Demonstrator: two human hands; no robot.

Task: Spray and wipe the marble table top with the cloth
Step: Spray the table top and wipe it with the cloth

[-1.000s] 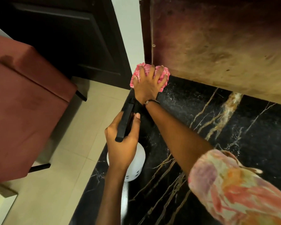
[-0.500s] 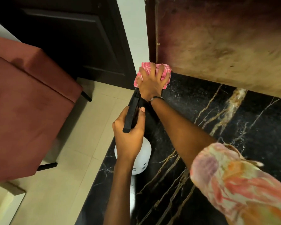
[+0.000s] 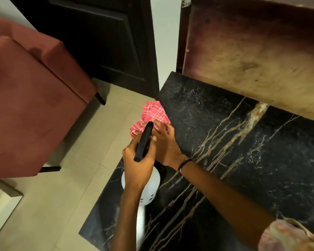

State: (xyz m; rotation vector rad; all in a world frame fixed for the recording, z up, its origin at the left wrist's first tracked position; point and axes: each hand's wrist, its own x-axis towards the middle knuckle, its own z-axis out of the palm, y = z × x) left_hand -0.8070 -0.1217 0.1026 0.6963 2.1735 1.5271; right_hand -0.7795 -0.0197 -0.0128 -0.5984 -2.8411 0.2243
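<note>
Right hand [image 3: 166,144] presses pink checked cloth [image 3: 152,115] at the black marble tabletop [image 3: 243,151] edge, fingers spread flat. Left hand [image 3: 138,163] grip is wrapped round the spray bottle [image 3: 150,189] black handle, just beside the right hand.

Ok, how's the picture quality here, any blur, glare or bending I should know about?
Head view: dim, warm light; the sleeve at the lower right corner is smeared, and the red chair is soft. The wide lens bows the marble table top edges. There is a pale streak of reflection below the white spray bottle; the pink cloth and both hands read clearly.
</note>
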